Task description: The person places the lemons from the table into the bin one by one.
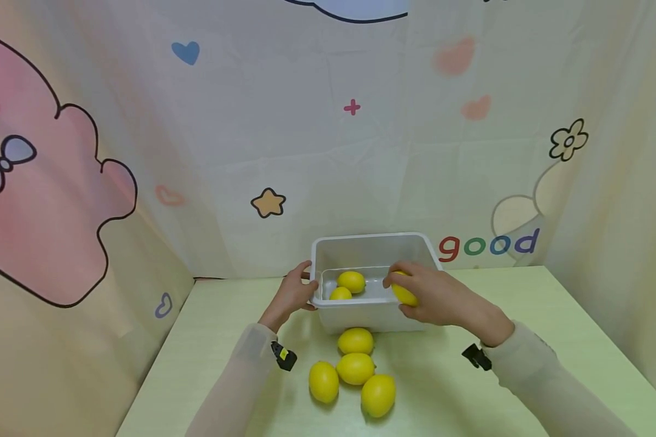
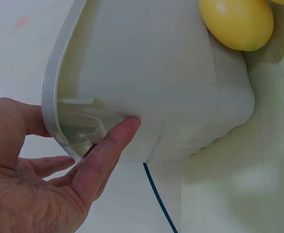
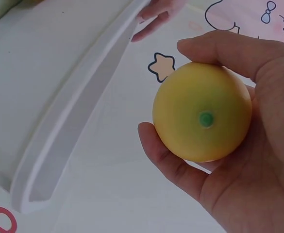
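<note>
A white plastic bin stands at the back of the table, with two lemons lying inside it. My left hand grips the bin's left rim, its thumb and fingers around the edge; in the left wrist view one fingertip rests on the outer wall. Above the right part of the bin, my right hand holds another lemon between curled thumb and fingers. The green stem end of this lemon faces the right wrist camera.
Several lemons lie grouped on the pale table in front of the bin; the rearmost one is close against its front wall. Behind the bin hangs a printed curtain.
</note>
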